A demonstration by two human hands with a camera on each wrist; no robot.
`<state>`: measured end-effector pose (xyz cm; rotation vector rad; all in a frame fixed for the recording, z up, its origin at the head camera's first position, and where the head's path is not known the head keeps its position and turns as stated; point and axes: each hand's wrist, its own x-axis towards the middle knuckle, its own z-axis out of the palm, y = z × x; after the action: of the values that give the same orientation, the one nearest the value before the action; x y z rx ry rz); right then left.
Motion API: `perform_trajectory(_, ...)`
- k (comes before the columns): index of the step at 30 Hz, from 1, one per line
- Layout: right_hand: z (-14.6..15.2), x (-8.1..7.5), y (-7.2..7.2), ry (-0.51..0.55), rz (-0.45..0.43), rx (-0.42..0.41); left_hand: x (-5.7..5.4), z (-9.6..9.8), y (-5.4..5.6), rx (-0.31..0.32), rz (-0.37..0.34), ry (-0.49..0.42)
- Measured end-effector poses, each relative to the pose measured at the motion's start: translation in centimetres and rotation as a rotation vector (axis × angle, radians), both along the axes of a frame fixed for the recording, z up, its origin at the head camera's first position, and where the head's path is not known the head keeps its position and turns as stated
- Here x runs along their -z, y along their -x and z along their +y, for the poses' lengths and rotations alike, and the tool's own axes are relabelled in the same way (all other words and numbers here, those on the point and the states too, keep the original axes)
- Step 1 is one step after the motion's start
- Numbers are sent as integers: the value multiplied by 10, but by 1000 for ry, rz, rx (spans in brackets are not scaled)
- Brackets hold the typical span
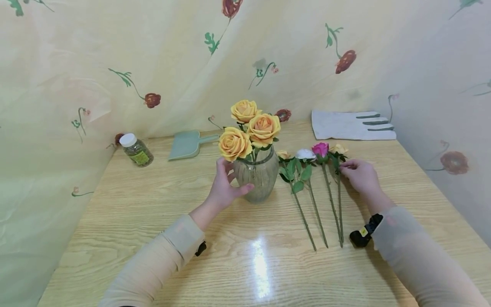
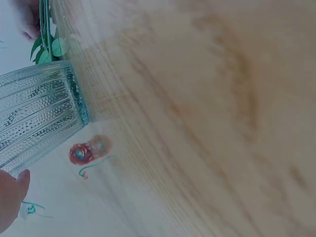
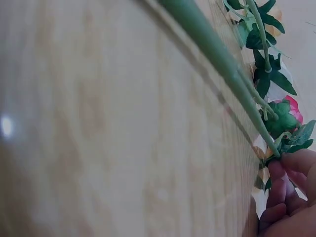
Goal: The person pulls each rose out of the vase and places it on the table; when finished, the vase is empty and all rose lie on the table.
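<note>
By the left hand (image 1: pixel 225 184) the glass vase (image 1: pixel 264 179) is cupped on the table (image 1: pixel 161 238); by the right hand (image 1: pixel 361 175) a cream rose (image 1: pixel 339 149), right of the vase, is pinched below its bloom! Three yellow roses (image 1: pixel 264 129) are held in the vase; farther back, a white glove (image 1: pixel 337 125) is laid.

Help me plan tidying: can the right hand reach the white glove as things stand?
Likely yes: the white glove lies beyond the right hand with apparently bare tabletop between, though that hand pinches a pale yellow rose's stem and may need to release it.
</note>
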<state>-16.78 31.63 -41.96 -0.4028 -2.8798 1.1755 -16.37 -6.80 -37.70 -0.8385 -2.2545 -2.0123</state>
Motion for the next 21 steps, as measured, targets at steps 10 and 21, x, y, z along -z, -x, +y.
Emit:
perform_trajectory(10, -1, -9, -4, 28, -1, 3, 13, 0, 6, -5, 34, -8)
perform_trajectory(21, -30, -42, 5, 139, 155, 52, 15, -2, 7, -8, 41, -5)
